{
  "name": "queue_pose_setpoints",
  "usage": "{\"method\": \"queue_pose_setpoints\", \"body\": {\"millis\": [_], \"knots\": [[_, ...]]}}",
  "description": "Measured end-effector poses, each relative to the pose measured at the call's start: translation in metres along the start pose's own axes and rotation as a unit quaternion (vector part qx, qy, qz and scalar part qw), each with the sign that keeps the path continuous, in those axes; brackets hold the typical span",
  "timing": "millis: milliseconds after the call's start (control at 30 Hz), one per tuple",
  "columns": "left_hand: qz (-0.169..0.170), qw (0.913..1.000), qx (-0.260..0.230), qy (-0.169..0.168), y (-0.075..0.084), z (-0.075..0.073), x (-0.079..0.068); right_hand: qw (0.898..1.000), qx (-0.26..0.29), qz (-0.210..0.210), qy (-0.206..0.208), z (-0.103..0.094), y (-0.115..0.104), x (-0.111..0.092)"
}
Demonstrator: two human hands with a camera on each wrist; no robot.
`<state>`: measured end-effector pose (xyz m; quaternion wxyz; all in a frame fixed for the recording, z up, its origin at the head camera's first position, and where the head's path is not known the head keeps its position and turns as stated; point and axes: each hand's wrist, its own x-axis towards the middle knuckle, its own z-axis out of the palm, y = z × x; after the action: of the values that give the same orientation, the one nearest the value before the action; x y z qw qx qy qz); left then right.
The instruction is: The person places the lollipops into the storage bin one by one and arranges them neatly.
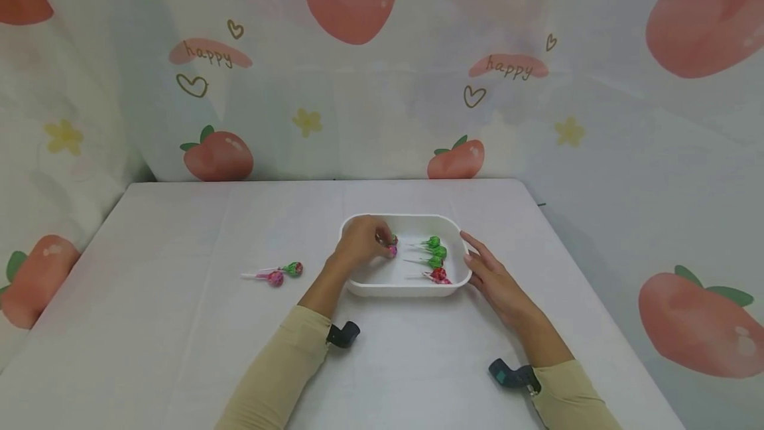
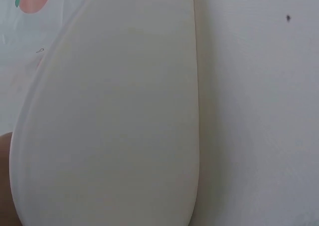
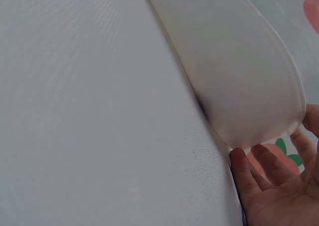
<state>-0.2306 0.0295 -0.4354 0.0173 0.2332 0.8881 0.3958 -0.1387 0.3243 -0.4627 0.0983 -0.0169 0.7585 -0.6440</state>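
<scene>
A white rectangular tray with raised walls stands on the table. My left hand reaches over its left side, thumb and fingers curled at a pink-wrapped lollipop low inside it. Another dark red wrapper shows right behind that one, partly hidden by the fingers. Green lollipops and red lollipops lie along the tray's right half, sticks pointing left. My right hand rests against the tray's right end, its fingertips touching the outer wall. In the left wrist view the tray's outer side hides most of the left hand.
Left of the tray, a pink lollipop and a green lollipop lie side by side on the white tablecloth. Behind the table hangs a backdrop printed with peaches. Both wrists wear dark camera mounts.
</scene>
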Motion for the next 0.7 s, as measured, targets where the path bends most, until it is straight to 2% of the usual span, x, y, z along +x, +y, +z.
{"method": "queue_pose_setpoints", "body": {"millis": [133, 267, 433, 567, 700], "knots": [[-0.001, 0.9999, -0.011, 0.004, 0.000, -0.004, 0.001, 1.000, -0.003, 0.002, 0.002, 0.001, -0.001, 0.000], [0.000, 0.9981, -0.060, 0.008, 0.000, -0.008, 0.001, 1.000, -0.004, 0.000, 0.001, 0.001, -0.001, 0.000], [0.021, 0.9936, -0.110, 0.010, 0.002, -0.015, -0.002, 1.000, -0.004, -0.001, 0.000, 0.001, -0.002, 0.000], [0.035, 0.9912, -0.128, 0.001, 0.006, -0.024, -0.006, 1.000, -0.002, 0.002, -0.001, 0.002, -0.003, 0.000], [0.031, 0.9905, -0.134, -0.012, 0.006, -0.032, -0.009, 1.000, -0.001, 0.003, -0.003, 0.003, -0.005, 0.000]]}}
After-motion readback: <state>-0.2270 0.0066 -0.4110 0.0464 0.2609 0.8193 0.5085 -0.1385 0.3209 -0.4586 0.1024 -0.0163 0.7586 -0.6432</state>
